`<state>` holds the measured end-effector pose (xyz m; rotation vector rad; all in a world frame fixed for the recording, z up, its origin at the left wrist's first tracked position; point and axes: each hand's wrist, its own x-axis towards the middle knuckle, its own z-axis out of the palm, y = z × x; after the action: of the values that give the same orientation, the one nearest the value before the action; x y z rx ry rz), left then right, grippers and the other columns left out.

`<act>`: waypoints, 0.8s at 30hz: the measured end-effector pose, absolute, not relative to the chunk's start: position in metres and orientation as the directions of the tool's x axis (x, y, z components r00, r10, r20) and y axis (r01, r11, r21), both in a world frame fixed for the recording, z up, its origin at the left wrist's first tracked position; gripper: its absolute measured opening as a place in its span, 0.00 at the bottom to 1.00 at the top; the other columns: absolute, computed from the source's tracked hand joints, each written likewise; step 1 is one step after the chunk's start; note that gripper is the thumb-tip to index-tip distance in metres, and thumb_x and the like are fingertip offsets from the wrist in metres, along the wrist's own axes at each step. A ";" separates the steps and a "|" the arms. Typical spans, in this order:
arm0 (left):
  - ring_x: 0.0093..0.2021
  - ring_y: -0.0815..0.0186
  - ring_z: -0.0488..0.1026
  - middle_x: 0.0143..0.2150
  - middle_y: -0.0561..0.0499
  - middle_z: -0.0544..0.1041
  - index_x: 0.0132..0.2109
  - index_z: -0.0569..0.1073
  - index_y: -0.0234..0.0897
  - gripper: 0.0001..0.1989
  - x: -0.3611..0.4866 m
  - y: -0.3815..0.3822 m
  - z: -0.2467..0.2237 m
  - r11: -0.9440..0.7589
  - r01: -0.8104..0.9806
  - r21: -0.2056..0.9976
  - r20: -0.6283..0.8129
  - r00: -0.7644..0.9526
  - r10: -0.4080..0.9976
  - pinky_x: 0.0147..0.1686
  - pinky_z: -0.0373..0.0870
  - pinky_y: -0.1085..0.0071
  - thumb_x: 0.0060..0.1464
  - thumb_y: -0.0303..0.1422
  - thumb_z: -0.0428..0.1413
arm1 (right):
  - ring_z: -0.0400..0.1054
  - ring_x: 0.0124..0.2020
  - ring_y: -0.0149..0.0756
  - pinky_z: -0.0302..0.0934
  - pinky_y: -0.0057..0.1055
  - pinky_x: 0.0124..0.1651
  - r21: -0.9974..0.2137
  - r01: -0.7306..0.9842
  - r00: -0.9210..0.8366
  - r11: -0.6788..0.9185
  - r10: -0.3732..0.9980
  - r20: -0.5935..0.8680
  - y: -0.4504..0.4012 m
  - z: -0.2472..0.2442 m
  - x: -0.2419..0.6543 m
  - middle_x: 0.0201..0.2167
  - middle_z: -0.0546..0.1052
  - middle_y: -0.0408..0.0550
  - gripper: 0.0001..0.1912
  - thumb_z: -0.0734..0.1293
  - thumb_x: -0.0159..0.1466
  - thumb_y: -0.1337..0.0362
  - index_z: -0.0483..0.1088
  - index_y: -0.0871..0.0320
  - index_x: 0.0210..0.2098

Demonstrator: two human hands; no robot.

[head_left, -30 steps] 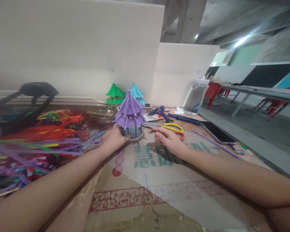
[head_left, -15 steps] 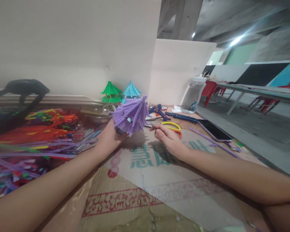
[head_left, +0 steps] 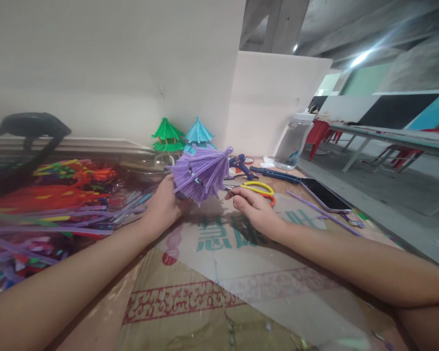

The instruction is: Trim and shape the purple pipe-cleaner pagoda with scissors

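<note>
A purple pleated, umbrella-like roof [head_left: 201, 174] made of fuzzy stems is tilted in my left hand [head_left: 164, 207], whose fingers are partly hidden behind and under it. My right hand [head_left: 254, 209] is closed in a pinch on a small, thin dark tool [head_left: 229, 190], its tip near the lower right edge of the purple piece. Just behind my right hand lie scissors [head_left: 258, 187] with yellow and orange handles. A green tiered piece [head_left: 166, 134] and a light blue one [head_left: 198, 132] stand against the wall at the back.
Colourful fuzzy stems [head_left: 69, 195] are heaped at the left, beside a clear bowl [head_left: 139, 168]. Behind and to the right are a blue glue gun [head_left: 243, 165], a dark blue long-handled tool [head_left: 276, 174], a phone [head_left: 325, 195], a purple stem [head_left: 322, 212] and a clear bottle [head_left: 294, 141].
The purple piece has shifted slightly right and turned a little in my left hand. My right hand keeps its pinch in nearly the same place. The view has shifted slightly.
</note>
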<state>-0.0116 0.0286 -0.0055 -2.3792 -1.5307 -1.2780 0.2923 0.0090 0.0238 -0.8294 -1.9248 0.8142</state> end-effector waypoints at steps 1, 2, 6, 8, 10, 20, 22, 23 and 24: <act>0.69 0.40 0.73 0.67 0.35 0.76 0.69 0.71 0.37 0.31 -0.013 0.029 -0.005 -0.513 0.773 0.374 0.641 0.184 0.745 0.69 0.73 0.39 0.62 0.40 0.63 | 0.68 0.37 0.41 0.63 0.37 0.42 -0.794 0.224 -0.405 0.565 0.795 0.451 0.009 0.023 0.292 0.31 0.71 0.44 0.19 0.67 0.75 0.45 0.77 0.55 0.46; 0.70 0.39 0.72 0.67 0.34 0.76 0.69 0.71 0.37 0.31 -0.014 0.030 -0.006 -0.513 0.775 0.370 0.633 0.194 0.750 0.69 0.73 0.38 0.62 0.41 0.64 | 0.68 0.37 0.41 0.62 0.36 0.41 -0.797 0.217 -0.405 0.564 0.795 0.453 0.010 0.023 0.292 0.31 0.71 0.44 0.20 0.66 0.75 0.45 0.77 0.55 0.46; 0.71 0.38 0.70 0.68 0.34 0.75 0.69 0.71 0.38 0.31 -0.016 0.032 -0.007 -0.523 0.774 0.357 0.636 0.209 0.743 0.70 0.71 0.37 0.63 0.41 0.64 | 0.66 0.36 0.41 0.60 0.35 0.39 -0.813 0.194 -0.408 0.549 0.799 0.442 0.011 0.022 0.292 0.29 0.69 0.43 0.22 0.66 0.75 0.42 0.77 0.56 0.46; 0.72 0.39 0.70 0.68 0.35 0.76 0.69 0.71 0.40 0.31 -0.017 0.032 -0.008 -0.524 0.775 0.353 0.644 0.206 0.737 0.70 0.72 0.37 0.63 0.42 0.64 | 0.65 0.35 0.40 0.59 0.35 0.38 -0.821 0.183 -0.410 0.541 0.801 0.436 0.011 0.021 0.292 0.29 0.68 0.43 0.23 0.66 0.75 0.41 0.77 0.56 0.46; 0.72 0.38 0.70 0.67 0.36 0.76 0.69 0.71 0.40 0.30 -0.017 0.032 -0.008 -0.524 0.779 0.346 0.649 0.204 0.733 0.70 0.72 0.37 0.63 0.42 0.64 | 0.64 0.34 0.40 0.57 0.35 0.37 -0.827 0.174 -0.410 0.535 0.803 0.432 0.012 0.020 0.292 0.28 0.67 0.42 0.24 0.66 0.75 0.40 0.77 0.56 0.46; 0.71 0.38 0.71 0.68 0.32 0.75 0.65 0.71 0.36 0.27 -0.011 0.026 -0.005 -0.545 0.773 0.324 0.693 0.198 0.693 0.71 0.70 0.36 0.64 0.42 0.62 | 0.54 0.27 0.35 0.48 0.33 0.31 -0.861 0.175 -0.393 0.477 0.836 0.383 0.014 0.022 0.291 0.24 0.59 0.37 0.28 0.67 0.73 0.38 0.79 0.57 0.44; 0.69 0.39 0.73 0.66 0.32 0.76 0.65 0.71 0.35 0.27 -0.011 0.025 -0.003 -0.559 0.770 0.309 0.711 0.204 0.673 0.71 0.70 0.36 0.64 0.42 0.62 | 0.53 0.26 0.33 0.47 0.33 0.30 -0.874 0.156 -0.407 0.460 0.836 0.368 0.013 0.024 0.290 0.23 0.59 0.36 0.28 0.67 0.73 0.36 0.78 0.57 0.43; 0.68 0.38 0.73 0.65 0.32 0.76 0.65 0.71 0.36 0.26 -0.010 0.025 -0.002 -0.565 0.767 0.304 0.719 0.205 0.664 0.70 0.70 0.35 0.64 0.42 0.62 | 0.53 0.25 0.33 0.46 0.32 0.30 -0.878 0.149 -0.417 0.454 0.835 0.360 0.012 0.024 0.290 0.23 0.59 0.36 0.29 0.67 0.73 0.36 0.77 0.57 0.42; 0.68 0.38 0.74 0.64 0.33 0.77 0.64 0.71 0.36 0.26 -0.010 0.024 -0.001 -0.571 0.765 0.299 0.727 0.205 0.655 0.70 0.71 0.35 0.64 0.42 0.62 | 0.52 0.25 0.32 0.46 0.32 0.29 -0.881 0.145 -0.424 0.449 0.833 0.355 0.011 0.025 0.289 0.22 0.60 0.36 0.29 0.67 0.73 0.36 0.77 0.57 0.41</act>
<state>-0.0101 0.0244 -0.0011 -2.3369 -1.3862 -1.3069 0.2889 0.0107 0.0254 -0.8289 -1.8501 1.0189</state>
